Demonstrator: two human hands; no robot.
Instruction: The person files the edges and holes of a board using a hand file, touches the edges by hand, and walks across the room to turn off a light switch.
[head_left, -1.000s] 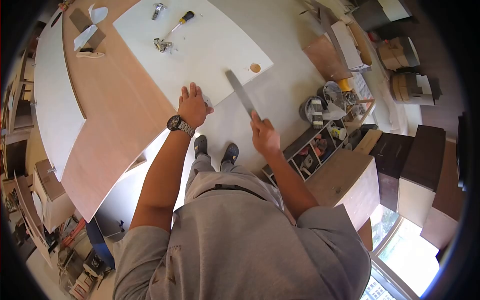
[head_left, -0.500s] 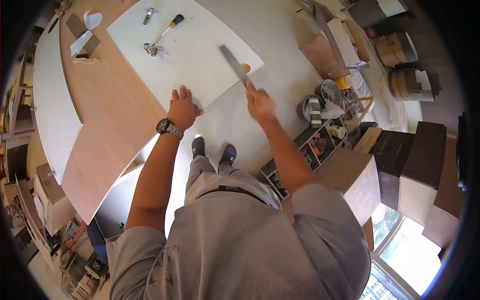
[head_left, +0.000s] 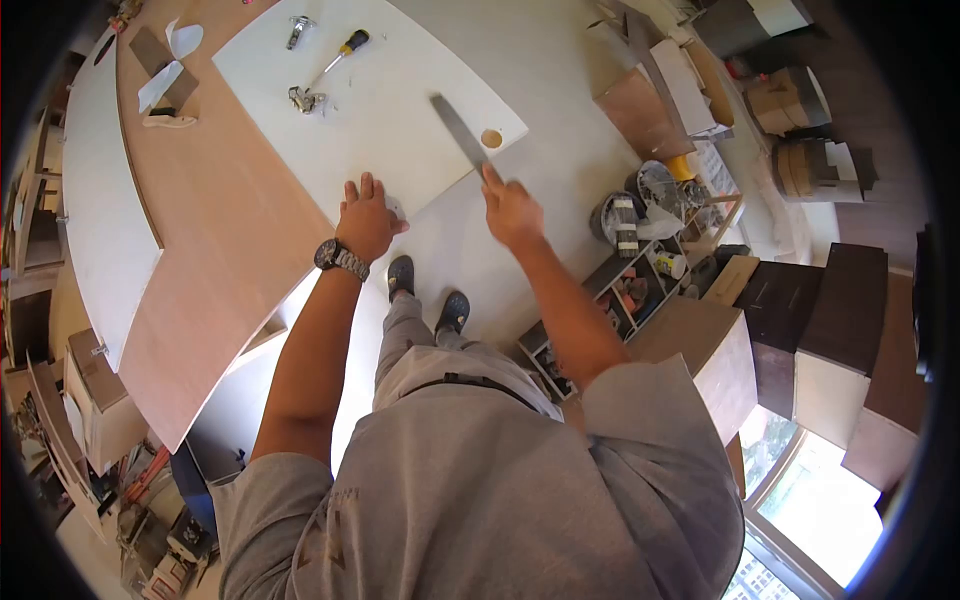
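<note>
My left hand (head_left: 366,222) lies with fingers spread on the near edge of a white board (head_left: 390,120). In my right hand (head_left: 515,212) is a long flat metal file (head_left: 458,130), gripped at its near end. The file slants across the board's right edge, close to a round hole (head_left: 491,138) cut near the corner; whether it touches the edge I cannot tell. Farther back on the board lie a screwdriver (head_left: 342,54) with a yellow and black handle, a metal hinge (head_left: 306,100) and another metal hinge (head_left: 298,31).
Beneath the white board is a larger wooden panel (head_left: 215,250), with a brush (head_left: 170,121) on its left side. A curved white panel (head_left: 105,200) runs along the far left. At right stand buckets (head_left: 615,222), a compartmented tool tray (head_left: 630,290) and several dark-topped boxes (head_left: 845,300).
My right hand and the file have shifted slightly left and toward me, uncovering more of the round hole. My left hand stays in place on the board.
</note>
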